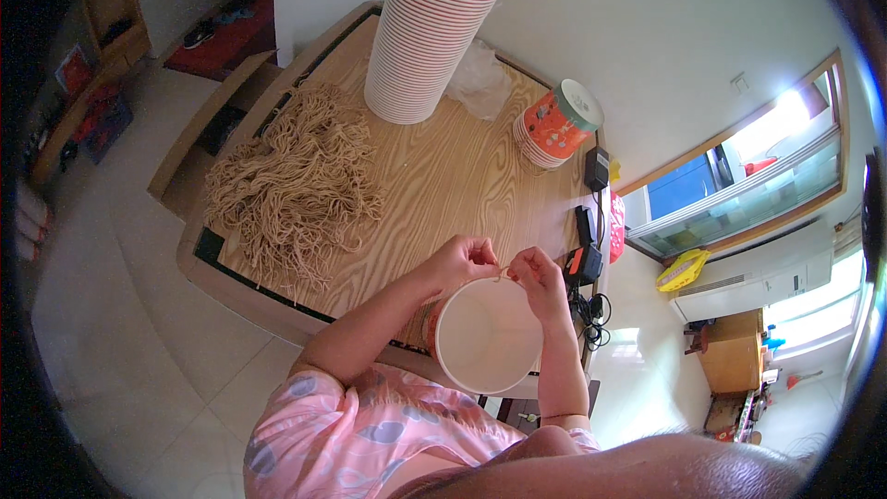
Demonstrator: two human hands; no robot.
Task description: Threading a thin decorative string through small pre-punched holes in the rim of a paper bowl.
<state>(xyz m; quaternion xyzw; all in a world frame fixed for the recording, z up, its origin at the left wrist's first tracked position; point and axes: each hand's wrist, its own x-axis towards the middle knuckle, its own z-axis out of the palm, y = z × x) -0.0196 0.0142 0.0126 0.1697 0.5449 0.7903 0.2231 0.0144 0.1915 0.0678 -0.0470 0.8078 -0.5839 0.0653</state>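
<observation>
Head view: left hand (477, 257) and right hand (534, 270), fingertips closed, pinch a thin cord (504, 272) at the twelve-o'clock rim of the white bucket (488, 340), which lies toward six o'clock, right hand nearer.

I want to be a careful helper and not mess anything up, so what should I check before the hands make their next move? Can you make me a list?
1. Both hands at the bucket's rim: ok. The left hand and right hand meet at the far edge of the paper bucket.
2. Thin string pinched: ok, between the fingertips.
3. String knotted: cannot tell, it's too small and partly hidden.
4. Bucket's bottom supported: cannot tell, its underside is hidden.
5. String pile untangled: not ok, it's a messy heap on the table.
6. Tall bucket stack nested together: ok.
</observation>
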